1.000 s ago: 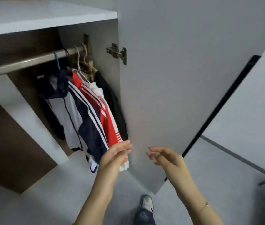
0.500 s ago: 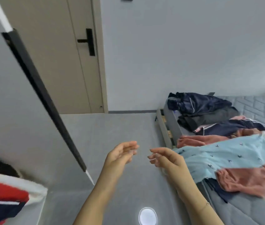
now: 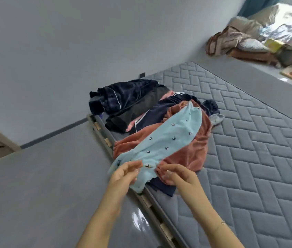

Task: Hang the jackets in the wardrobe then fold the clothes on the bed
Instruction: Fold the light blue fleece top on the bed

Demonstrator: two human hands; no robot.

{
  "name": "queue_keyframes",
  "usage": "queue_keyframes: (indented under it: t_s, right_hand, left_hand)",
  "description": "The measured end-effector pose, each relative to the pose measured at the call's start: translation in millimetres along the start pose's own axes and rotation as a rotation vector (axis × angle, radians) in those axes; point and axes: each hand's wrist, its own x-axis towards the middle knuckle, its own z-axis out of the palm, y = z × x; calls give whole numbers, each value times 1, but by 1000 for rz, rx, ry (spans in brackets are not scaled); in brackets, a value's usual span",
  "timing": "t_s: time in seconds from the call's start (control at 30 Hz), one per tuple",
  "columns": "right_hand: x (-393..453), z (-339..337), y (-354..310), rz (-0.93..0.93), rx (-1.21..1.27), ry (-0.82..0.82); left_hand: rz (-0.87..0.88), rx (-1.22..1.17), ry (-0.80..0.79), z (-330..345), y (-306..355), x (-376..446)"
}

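A heap of clothes lies at the near left corner of the grey quilted mattress [image 3: 249, 158]. On top stretches a light blue garment [image 3: 168, 140] with small dark bird prints. Under it are a rust-pink garment [image 3: 191, 154], a navy jacket with white stripes [image 3: 161, 108] and a dark velvet garment [image 3: 123, 95]. My left hand [image 3: 123, 174] pinches the near edge of the blue garment. My right hand [image 3: 177, 176] reaches the same edge beside it, fingers curled at the cloth; whether it holds the cloth is unclear.
The bed frame's slatted edge [image 3: 147, 201] runs diagonally past my arms, with grey floor [image 3: 43, 185] to the left. A grey wall [image 3: 70, 42] stands behind the bed. Bags and clutter [image 3: 249, 42] are piled at the far right.
My view has swung from the wardrobe with its hung jackets to the bed. Both hands, empty before, have reached the light blue garment, and the left now pinches its edge.
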Motion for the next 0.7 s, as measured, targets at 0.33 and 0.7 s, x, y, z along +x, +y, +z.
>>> queue_keyframes:
  t_s: [0.33, 0.7]
  right_hand:
    - [164, -62, 37, 146, -133, 119]
    - [328, -21, 95, 265, -235, -29]
  left_hand:
    - [-129, 70, -82, 64, -26, 202]
    - [-269, 130, 79, 33, -129, 375]
